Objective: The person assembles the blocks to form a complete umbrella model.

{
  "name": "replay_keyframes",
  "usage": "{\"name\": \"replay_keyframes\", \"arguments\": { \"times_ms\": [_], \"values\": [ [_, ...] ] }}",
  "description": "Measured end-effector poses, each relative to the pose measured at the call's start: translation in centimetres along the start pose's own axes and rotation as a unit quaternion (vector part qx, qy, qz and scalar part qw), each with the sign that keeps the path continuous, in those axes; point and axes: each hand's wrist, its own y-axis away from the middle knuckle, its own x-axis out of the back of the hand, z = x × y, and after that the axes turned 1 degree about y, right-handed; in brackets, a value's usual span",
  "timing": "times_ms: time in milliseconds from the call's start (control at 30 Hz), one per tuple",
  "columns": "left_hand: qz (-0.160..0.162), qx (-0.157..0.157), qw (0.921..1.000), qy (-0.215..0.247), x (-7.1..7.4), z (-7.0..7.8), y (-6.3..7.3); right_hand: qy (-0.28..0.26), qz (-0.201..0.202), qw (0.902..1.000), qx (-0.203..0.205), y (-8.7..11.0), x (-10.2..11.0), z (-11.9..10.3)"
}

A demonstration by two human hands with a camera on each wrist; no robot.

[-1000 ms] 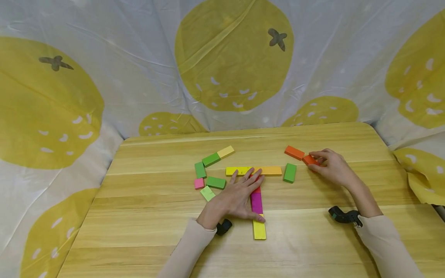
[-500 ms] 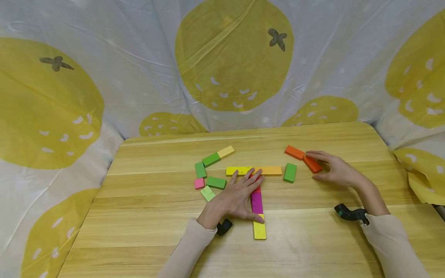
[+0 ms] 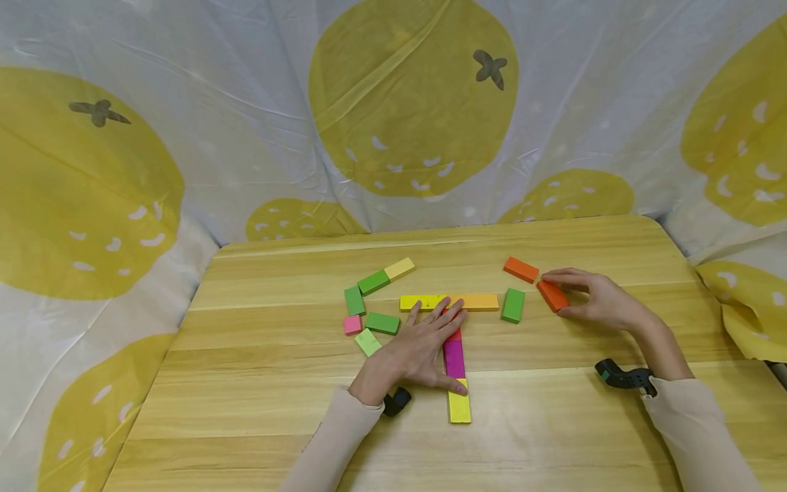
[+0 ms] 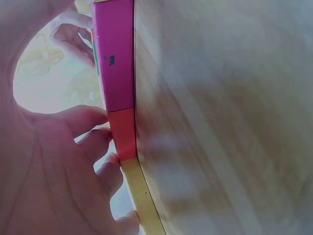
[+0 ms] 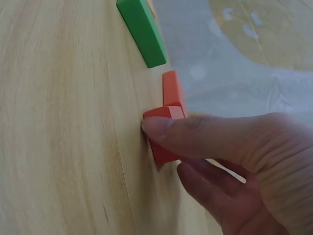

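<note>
At the right of the head view, my right hand [image 3: 599,301] pinches an orange-red block [image 3: 553,296] between the thumb at its near end and fingers at its far end. That block slants down from the corner of a second orange block [image 3: 521,270]. My left hand [image 3: 418,352] lies with spread fingers over a T-shaped row of blocks. Its fingertips touch the yellow block [image 3: 418,303], the light orange block [image 3: 481,302] and the red block [image 4: 123,134]; the thumb rests by the lower yellow block [image 3: 459,408]. A purple block [image 3: 454,359] shows under the hand's arch.
A green block [image 3: 513,305] lies between the T and the orange pair. Left of the T, a curved line has a pale yellow block [image 3: 400,268], green blocks [image 3: 374,282], a pink block [image 3: 352,324] and a light green block [image 3: 367,342]. A patterned curtain [image 3: 246,102] hangs behind the table.
My right hand has moved slightly right and swung the orange-red block to a steeper slant, its far end near the other orange block. The left hand has stayed in place.
</note>
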Motion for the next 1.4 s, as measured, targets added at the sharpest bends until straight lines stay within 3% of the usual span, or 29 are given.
{"name": "replay_keyframes", "arguments": {
  "times_ms": [267, 433, 567, 733, 1000, 1400],
  "values": [
    [-0.001, 0.002, 1.0, -0.008, 0.0, 0.1, -0.2, -0.042, 0.042, 0.9977, -0.033, -0.2, 0.0, -0.4],
    [-0.005, 0.008, 0.9999, -0.004, 0.0, 0.1, -0.1, -0.107, 0.089, 0.9903, -0.009, -1.1, -0.9, -1.8],
    [-0.007, 0.009, 0.9999, -0.001, 0.0, 0.1, -0.1, -0.166, 0.104, 0.9806, 0.003, -2.2, -2.1, -3.0],
    [-0.012, 0.012, 0.9999, 0.002, -0.1, 0.1, -0.3, -0.22, 0.1, 0.9704, -0.009, -3.7, -3.6, -4.4],
    [-0.014, 0.017, 0.9998, 0.003, 0.1, 0.2, -0.3, -0.292, 0.055, 0.9533, -0.052, -5.2, -5.9, -6.2],
    [-0.011, 0.013, 0.9998, 0.01, 0.0, 0.1, -0.2, -0.259, 0.026, 0.9635, -0.064, -3.4, -4.6, -5.0]
  ]
}}
